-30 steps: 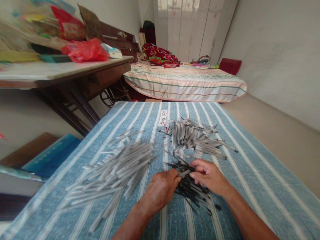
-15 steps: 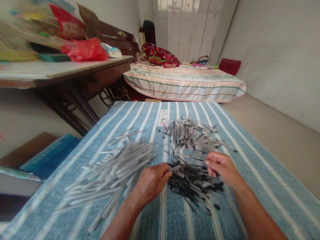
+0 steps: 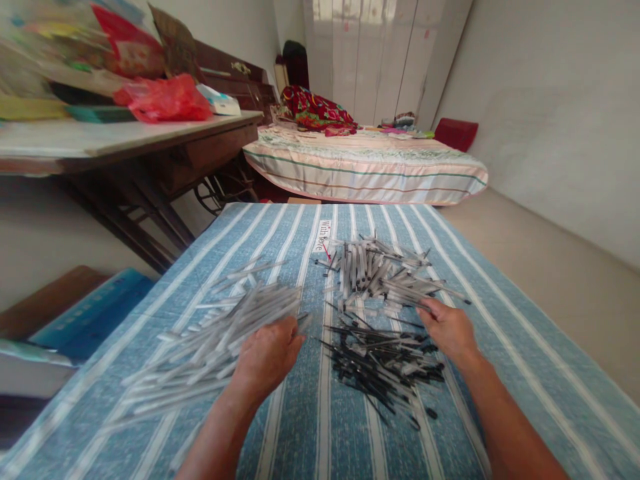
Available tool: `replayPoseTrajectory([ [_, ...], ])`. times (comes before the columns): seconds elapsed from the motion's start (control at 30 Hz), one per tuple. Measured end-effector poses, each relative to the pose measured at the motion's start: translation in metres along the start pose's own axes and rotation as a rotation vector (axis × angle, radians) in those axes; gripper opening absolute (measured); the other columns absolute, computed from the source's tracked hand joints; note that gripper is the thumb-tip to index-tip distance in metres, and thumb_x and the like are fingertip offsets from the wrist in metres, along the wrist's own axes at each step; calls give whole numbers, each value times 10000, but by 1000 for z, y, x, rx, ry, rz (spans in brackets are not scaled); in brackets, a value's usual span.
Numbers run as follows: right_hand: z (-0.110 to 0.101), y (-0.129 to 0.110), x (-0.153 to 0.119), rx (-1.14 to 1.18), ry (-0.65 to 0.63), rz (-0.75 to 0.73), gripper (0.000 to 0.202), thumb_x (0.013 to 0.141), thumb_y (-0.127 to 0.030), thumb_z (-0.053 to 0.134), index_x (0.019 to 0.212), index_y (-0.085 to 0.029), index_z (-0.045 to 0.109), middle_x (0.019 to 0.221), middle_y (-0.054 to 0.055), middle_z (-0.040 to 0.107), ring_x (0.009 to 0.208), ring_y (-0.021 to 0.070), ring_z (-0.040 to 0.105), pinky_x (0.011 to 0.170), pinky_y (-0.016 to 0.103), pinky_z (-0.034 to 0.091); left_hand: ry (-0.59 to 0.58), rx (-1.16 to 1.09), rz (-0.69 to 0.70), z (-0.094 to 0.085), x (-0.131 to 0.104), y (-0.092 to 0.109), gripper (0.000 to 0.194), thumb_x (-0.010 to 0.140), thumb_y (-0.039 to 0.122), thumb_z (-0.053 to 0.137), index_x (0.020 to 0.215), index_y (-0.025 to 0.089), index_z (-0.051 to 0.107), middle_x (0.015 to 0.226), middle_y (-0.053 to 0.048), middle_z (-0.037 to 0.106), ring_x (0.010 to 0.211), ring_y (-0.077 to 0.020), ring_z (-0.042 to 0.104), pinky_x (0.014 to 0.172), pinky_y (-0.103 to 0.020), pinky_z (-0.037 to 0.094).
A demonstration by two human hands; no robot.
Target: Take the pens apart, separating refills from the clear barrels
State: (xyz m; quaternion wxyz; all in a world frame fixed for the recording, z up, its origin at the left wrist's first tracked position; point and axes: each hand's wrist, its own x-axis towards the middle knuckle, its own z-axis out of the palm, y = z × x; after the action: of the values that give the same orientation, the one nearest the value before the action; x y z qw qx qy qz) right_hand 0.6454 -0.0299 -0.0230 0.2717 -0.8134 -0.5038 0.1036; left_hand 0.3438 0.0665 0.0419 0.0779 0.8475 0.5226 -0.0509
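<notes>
My left hand (image 3: 267, 350) is curled over the right edge of a pile of translucent grey pen barrels (image 3: 200, 360). A short greyish end shows by its fingertips, but what lies inside the fingers is hidden. With thumb and finger pinched together, my right hand (image 3: 447, 330) touches the lower right side of a heap of clear tubes with dark ends (image 3: 365, 267), which look like pens. Whatever it pinches is too small to make out. Below that heap lies a tangle of thin black pen refills (image 3: 385, 363), between my two hands.
A blue striped cloth (image 3: 300, 427) covers the table, with "With love" printed near its far side. Beyond stands a bed (image 3: 370, 167). At left, a sewing-machine table (image 3: 165, 137) carries a red plastic bag (image 3: 170, 100); a blue box (image 3: 95, 317) sits lower down.
My left hand has moved left, from the black refills to the barrel pile. My right hand has shifted slightly up and right, from the refills to the heap of dark-ended tubes.
</notes>
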Motion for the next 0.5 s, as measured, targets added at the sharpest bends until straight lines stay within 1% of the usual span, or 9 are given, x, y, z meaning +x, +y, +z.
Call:
replayPoseTrajectory([
  [0.07, 2, -2, 2, -336, -1, 36, 273, 828, -331, 445, 1002, -236, 632, 732, 69, 679, 694, 239, 626, 564, 294, 406, -28, 39, -16, 0, -1, 1, 162, 810, 287, 412, 734, 194, 520, 703, -43, 627, 718, -224, 608, 597, -271, 363],
  [0.1, 2, -4, 2, -460, -19, 44, 281, 834, -327, 432, 1015, -242, 630, 739, 81, 683, 706, 254, 634, 566, 305, 414, -41, 52, -22, 0, -1, 1, 151, 802, 285, 420, 747, 192, 525, 722, -53, 632, 735, -235, 611, 618, -288, 378],
  [0.13, 2, -7, 2, -533, -52, 41, 286, 838, -321, 424, 1025, -238, 625, 743, 92, 685, 715, 267, 640, 564, 312, 420, -52, 61, -32, 1, -1, 1, 139, 794, 284, 431, 762, 190, 528, 736, -59, 636, 748, -242, 613, 636, -302, 388],
  [0.2, 0, -11, 2, -609, -89, 51, 284, 841, -318, 421, 1028, -224, 613, 741, 104, 686, 720, 278, 647, 554, 314, 428, -58, 72, -44, 2, -1, 0, 126, 782, 289, 451, 787, 188, 527, 746, -61, 637, 759, -242, 614, 653, -311, 396],
  [0.3, -1, -15, 2, -659, -114, 56, 259, 846, -320, 425, 992, -204, 604, 746, 107, 689, 720, 270, 654, 542, 298, 429, -41, 76, -48, 3, 0, -1, 120, 776, 302, 470, 783, 190, 513, 727, -48, 633, 753, -227, 611, 633, -284, 380],
  [0.43, -1, -17, 2, -677, -125, 12, 238, 859, -307, 417, 972, -200, 596, 738, 101, 691, 708, 258, 659, 539, 284, 424, 27, 9, -65, 5, 0, 4, 159, 794, 342, 462, 743, 194, 493, 678, -28, 615, 679, -193, 595, 553, -244, 309],
  [0.5, 0, -18, 2, -682, -127, -14, 237, 859, -308, 422, 981, -199, 594, 733, 101, 691, 703, 256, 659, 535, 281, 421, 72, -52, -38, 8, -1, 10, 188, 808, 358, 449, 722, 196, 486, 655, -17, 603, 641, -172, 578, 530, -238, 275],
])
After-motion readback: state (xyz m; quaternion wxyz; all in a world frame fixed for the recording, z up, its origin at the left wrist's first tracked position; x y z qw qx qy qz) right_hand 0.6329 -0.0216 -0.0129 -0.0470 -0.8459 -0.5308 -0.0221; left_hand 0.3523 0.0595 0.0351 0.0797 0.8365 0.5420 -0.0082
